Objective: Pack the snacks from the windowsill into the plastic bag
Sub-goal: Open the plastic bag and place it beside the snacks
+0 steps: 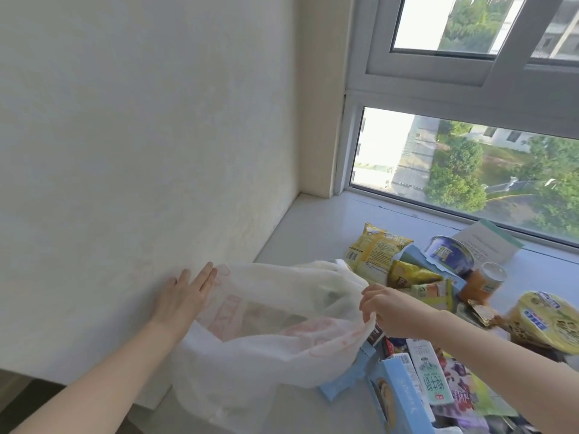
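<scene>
White windowsill [313,233], translucent plastic bag [266,355] — red print, mouth gaping, left hand [183,296] flat against it, right hand [385,308] pinching rim.

Pale plaster wall [125,120], grey-framed window [438,86] beside it, green trees [454,183] beyond the glass

Open white bag [266,349] beside heaped snacks [438,311]

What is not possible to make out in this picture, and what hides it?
1. Head view: contents of the plastic bag; its cloudy film shows only dim shapes.
2. Head view: blue box; the bottom edge cuts it off.
3. Head view: noodle bowl; blurred, so its print is unreadable.
4. Head view: snack pile; the right arm covers part of it.
</scene>
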